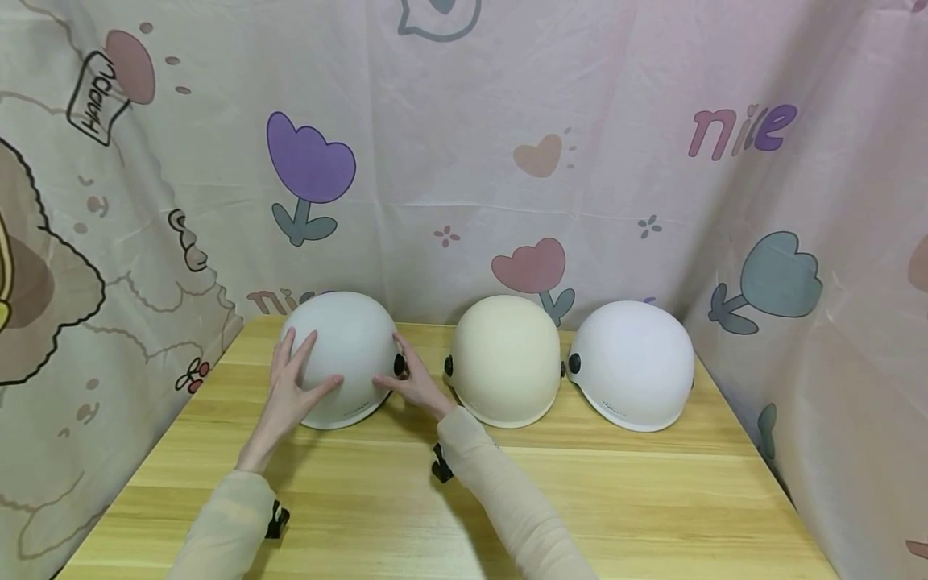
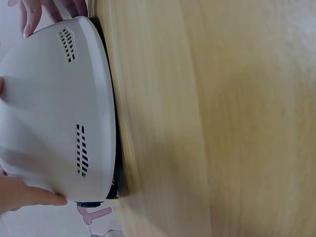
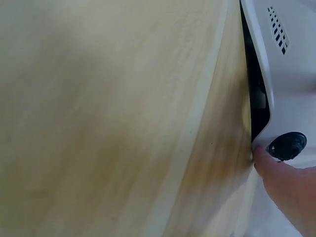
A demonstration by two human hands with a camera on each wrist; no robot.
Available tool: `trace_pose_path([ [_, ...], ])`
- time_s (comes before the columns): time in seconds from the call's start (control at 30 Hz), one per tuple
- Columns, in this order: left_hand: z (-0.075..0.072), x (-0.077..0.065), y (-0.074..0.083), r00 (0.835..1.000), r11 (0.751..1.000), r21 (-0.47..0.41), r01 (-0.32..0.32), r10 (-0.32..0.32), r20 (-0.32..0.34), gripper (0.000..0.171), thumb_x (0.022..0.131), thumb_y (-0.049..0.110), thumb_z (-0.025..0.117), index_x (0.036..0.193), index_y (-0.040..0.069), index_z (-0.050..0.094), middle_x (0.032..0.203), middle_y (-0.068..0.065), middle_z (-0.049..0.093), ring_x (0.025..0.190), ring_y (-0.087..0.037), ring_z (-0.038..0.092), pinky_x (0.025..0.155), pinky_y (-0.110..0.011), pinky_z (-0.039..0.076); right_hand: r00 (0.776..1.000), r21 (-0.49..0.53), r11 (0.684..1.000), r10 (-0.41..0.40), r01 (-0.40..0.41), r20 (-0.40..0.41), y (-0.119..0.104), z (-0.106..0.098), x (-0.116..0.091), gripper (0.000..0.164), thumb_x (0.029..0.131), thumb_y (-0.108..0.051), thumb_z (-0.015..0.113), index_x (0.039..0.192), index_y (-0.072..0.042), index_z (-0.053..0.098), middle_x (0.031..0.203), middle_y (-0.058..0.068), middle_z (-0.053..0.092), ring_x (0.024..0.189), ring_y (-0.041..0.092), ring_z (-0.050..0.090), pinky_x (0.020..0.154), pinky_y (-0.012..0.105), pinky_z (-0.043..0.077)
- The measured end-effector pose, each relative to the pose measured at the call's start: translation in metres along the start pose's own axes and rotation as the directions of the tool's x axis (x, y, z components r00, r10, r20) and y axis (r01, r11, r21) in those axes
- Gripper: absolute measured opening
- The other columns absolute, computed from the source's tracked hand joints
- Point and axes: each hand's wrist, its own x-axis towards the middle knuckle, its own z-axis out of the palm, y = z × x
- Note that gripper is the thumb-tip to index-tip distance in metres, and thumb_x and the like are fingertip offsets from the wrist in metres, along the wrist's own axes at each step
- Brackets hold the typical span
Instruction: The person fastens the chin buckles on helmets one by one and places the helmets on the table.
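Observation:
Three helmets stand in a row on the table. At the left is a grey-white helmet [image 1: 341, 354] with slotted vents and a black side knob [image 3: 288, 146]. My left hand [image 1: 286, 391] lies spread on its left side, thumb across the front. On its right side rests my right hand [image 1: 416, 383], thumb on the front and a finger extended up the side beside the knob. Some of its other fingers are hidden in the head view. The left wrist view shows both hands touching opposite sides of the shell.
A cream helmet [image 1: 507, 362] stands in the middle, to the right of my right hand. Beyond it a white helmet [image 1: 634, 366] sits close beside it. The wooden table [image 1: 616, 507] backs onto a patterned cloth [image 1: 435, 161].

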Motion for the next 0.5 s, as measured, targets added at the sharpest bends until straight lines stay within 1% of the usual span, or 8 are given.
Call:
trace_pose_path([
  [0.2,-0.002,0.002,0.0,1.0,1.0,0.007,0.01,-0.01,0.01,0.088,0.085,0.02,0.08,0.158,0.009,0.031,0.169,-0.024,-0.001,0.153,-0.053,-0.009,0.109,-0.084,0.007,1.0,0.007,1.0,-0.006,0.006,-0.004,0.001,0.001,0.002,0.086,0.095,-0.011,0.069,0.162,-0.014,0.015,0.169,0.016,0.014,0.154,0.035,0.024,0.116,0.053,0.04],
  [0.3,-0.003,0.003,-0.001,1.0,1.0,0.011,0.013,-0.013,0.013,0.088,0.085,0.02,0.079,0.158,0.009,0.031,0.169,-0.024,-0.001,0.153,-0.052,-0.009,0.11,-0.084,0.007,1.0,-0.003,1.0,-0.02,0.02,-0.008,0.002,0.002,0.002,0.086,0.095,-0.011,0.07,0.162,-0.014,0.016,0.169,0.016,0.015,0.154,0.035,0.024,0.115,0.053,0.041],
  [0.4,-0.003,0.004,-0.002,1.0,1.0,0.012,0.014,-0.014,0.017,0.089,0.085,0.02,0.079,0.158,0.009,0.03,0.169,-0.024,-0.002,0.153,-0.052,-0.009,0.11,-0.084,0.007,1.0,-0.002,1.0,-0.031,0.031,-0.001,-0.012,0.0,-0.004,0.085,0.095,-0.007,0.068,0.161,-0.006,0.016,0.167,0.022,0.015,0.153,0.041,0.024,0.114,0.058,0.041],
  [0.5,-0.004,0.004,-0.003,1.0,1.0,0.016,0.017,-0.018,0.022,0.089,0.085,0.021,0.079,0.158,0.01,0.03,0.169,-0.024,-0.002,0.153,-0.052,-0.009,0.109,-0.084,0.007,1.0,0.001,1.0,-0.03,0.03,0.0,-0.016,0.0,-0.006,0.085,0.095,-0.004,0.068,0.161,-0.003,0.015,0.167,0.025,0.014,0.152,0.044,0.023,0.114,0.061,0.039],
])
